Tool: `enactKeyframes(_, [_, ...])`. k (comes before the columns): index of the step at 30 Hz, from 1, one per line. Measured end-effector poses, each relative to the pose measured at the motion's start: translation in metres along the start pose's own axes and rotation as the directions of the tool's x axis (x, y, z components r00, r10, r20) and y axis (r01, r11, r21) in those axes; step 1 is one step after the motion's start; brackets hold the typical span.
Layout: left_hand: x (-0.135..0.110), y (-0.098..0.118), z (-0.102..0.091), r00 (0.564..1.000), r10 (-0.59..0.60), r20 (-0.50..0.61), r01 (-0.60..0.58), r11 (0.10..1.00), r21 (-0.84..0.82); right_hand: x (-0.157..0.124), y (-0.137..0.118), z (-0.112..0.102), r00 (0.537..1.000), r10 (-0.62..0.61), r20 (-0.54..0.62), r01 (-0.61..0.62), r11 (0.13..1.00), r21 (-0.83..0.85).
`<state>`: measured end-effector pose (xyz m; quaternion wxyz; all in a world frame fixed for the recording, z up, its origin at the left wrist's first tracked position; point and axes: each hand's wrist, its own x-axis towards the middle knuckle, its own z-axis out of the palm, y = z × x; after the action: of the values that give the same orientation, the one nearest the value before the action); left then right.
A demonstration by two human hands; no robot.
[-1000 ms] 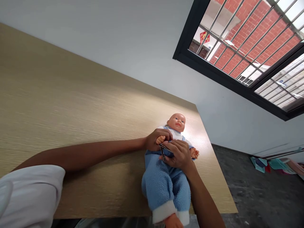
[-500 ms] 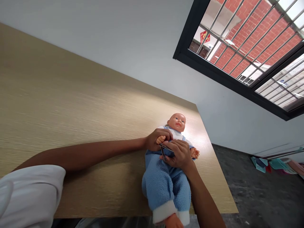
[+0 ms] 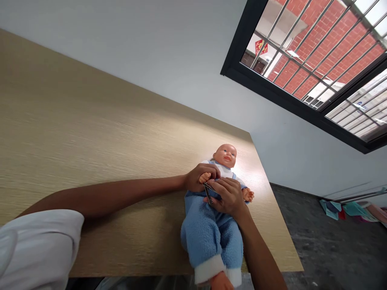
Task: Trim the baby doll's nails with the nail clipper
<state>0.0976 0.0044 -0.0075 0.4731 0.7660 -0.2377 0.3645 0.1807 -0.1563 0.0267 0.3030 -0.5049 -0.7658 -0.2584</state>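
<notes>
A baby doll (image 3: 201,225) in a blue fleece outfit lies on its back on the wooden table, its bald head (image 3: 225,155) toward the wall. My left hand (image 3: 195,177) is closed around the doll's arm, and the doll's small hand (image 3: 204,177) pokes out of my grip. Between the thumb and fingers of my right hand (image 3: 229,195) is a metal nail clipper (image 3: 208,194), its lever spread from its body. The clipper's tip is at the doll's fingers; whether it touches them I cannot tell. The doll's other hand (image 3: 248,195) rests beside my right wrist.
The table (image 3: 105,133) meets a pale wall (image 3: 151,48) at the back, and its right edge drops to a dark floor (image 3: 326,245). A barred window (image 3: 302,60) is at upper right. Several coloured cloth-like things (image 3: 353,210) are low on the right.
My right fingers have shifted slightly left over the clipper, covering more of its lever. My left hand and the doll look unmoved.
</notes>
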Motion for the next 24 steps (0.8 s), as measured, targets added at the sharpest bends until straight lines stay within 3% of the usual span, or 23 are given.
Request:
enactKeyframes(12, [0.0001,0.0004,-0.0004,1.000,-0.019,0.015,0.019,1.000,0.003,0.0064,-0.0040,-0.0024,0.999,0.018,-0.036,-0.018,1.000,0.010])
enactKeyframes(24, [0.0019,0.0030,-0.0009,0.999,0.046,-0.004,-0.046,0.999,-0.008,0.0072,-0.0048,-0.0023,0.997,0.047,-0.056,-0.046,0.999,0.019])
